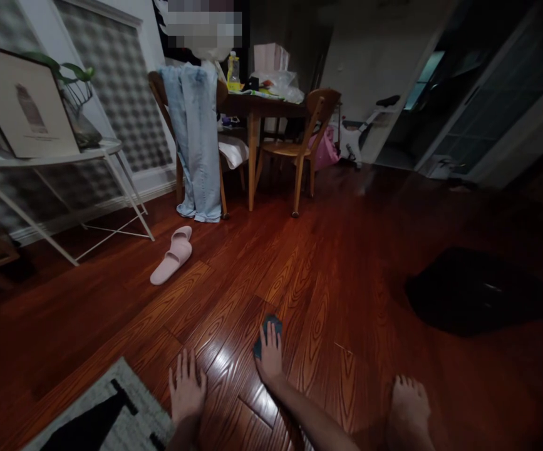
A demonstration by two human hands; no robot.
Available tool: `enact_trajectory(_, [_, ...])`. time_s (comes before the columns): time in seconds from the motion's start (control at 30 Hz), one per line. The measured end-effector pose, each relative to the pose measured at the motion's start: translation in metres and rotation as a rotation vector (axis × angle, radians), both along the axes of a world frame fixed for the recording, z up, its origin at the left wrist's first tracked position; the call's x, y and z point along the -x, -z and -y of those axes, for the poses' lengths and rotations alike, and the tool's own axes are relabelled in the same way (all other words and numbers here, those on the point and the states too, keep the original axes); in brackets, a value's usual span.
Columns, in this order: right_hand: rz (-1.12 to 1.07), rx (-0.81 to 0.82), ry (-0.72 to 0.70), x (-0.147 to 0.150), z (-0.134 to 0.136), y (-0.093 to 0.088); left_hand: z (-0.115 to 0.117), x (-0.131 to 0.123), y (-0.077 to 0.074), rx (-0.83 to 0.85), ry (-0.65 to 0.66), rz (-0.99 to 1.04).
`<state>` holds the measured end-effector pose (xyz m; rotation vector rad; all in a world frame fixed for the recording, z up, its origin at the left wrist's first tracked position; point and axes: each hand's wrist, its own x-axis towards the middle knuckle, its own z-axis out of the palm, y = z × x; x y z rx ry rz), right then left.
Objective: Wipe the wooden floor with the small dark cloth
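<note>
My right hand point(271, 358) lies with its fingers stretched out over a small dark blue-green cloth point(258, 348), pressing it against the floor. Parts of the cloth show beyond the fingertips and along the left side of the hand; the rest is covered by the palm. To the left, my left hand point(188, 385) rests palm down on the glossy reddish-brown wood floor point(224, 332). Its fingers are spread and nothing is in it. A patterned grey rug point(144, 401) reaches close to its wrist.
A bare foot point(409, 401) stands at the lower right. Beyond it sits a dark, shiny bulky shape point(478, 291). A pink slipper point(173, 255) lies ahead on the left, near a white side table point(106, 150). Farther off are jeans point(198, 138) over a chair and another wooden chair point(299, 150).
</note>
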<state>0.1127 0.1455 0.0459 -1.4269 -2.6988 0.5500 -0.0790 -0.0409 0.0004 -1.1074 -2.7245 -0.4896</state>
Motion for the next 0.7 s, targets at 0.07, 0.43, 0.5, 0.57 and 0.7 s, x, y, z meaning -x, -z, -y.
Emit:
enact_trajectory(0.07, [-0.036,0.057,-0.168,0.011,0.031,0.002,0.0,0.0,0.001,0.001,0.003,0.003])
enact_trajectory(0.43, [-0.159,0.15,-0.495,0.027,0.025,-0.004,-0.003,-0.001,-0.007,0.043,-0.012,-0.046])
enact_trajectory(0.5, [-0.124,0.092,-0.303,0.013,-0.013,-0.004,-0.003,-0.002,-0.008,0.042,-0.017,-0.043])
enact_trajectory(0.57, [-0.09,0.033,-0.11,-0.009,-0.047,-0.004,-0.003,-0.002,-0.008,0.033,-0.02,-0.036])
enact_trajectory(0.7, [-0.039,-0.119,0.199,-0.053,-0.083,0.007,-0.004,-0.003,-0.007,0.011,-0.017,-0.031])
